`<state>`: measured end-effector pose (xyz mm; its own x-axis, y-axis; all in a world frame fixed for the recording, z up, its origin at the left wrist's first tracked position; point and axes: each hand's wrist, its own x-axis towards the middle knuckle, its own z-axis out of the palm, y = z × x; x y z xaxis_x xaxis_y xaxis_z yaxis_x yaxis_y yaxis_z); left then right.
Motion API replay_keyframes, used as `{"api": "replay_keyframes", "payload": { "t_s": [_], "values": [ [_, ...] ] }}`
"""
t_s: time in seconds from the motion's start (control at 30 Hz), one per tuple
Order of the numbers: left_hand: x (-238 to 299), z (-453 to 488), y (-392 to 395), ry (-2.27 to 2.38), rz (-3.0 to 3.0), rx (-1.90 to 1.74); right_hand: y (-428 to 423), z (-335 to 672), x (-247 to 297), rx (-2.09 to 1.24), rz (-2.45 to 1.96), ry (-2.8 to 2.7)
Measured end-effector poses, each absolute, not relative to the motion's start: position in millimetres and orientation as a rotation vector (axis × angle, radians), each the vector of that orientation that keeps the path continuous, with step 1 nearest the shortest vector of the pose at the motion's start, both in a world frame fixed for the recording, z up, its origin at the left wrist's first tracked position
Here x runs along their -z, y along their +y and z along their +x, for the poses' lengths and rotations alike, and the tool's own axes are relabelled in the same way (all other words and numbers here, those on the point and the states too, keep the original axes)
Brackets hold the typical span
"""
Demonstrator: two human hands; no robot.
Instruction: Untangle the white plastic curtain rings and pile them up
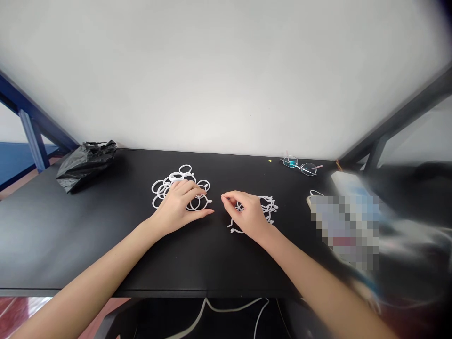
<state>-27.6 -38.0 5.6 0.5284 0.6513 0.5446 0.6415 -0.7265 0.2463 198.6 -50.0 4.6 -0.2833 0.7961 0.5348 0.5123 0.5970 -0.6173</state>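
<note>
Two heaps of thin white plastic rings lie on a black table (106,245). My left hand (181,202) rests on the larger left heap of rings (169,181), fingers curled over it and thumb stretched toward the middle. My right hand (247,212) lies over the smaller right heap of rings (270,205), with thumb and forefinger pinched together at the hand's left side. I cannot make out what, if anything, is in that pinch.
A crumpled black plastic bag (86,162) sits at the back left. A pair of glasses (300,165) lies at the back right by the white wall. A blurred box stands on the right. White cables (219,313) hang below the table's front edge.
</note>
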Motion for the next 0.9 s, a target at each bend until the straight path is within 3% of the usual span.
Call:
{"api": "replay_keyframes", "payload": {
  "t_s": [0.13,0.37,0.9],
  "values": [
    [0.9,-30.6,-33.2,1.232,2.778,-0.933,-47.7,199.7,-3.1,-0.430,-1.215,-2.046],
    [1.3,-30.4,-32.9,1.267,2.747,-0.756,-48.4,197.4,-2.8,-0.473,-1.154,-2.075],
    [1.4,-31.0,-33.0,1.295,2.685,-0.752,-47.7,197.6,-0.4,-0.443,-1.149,-2.131]
  ]
}}
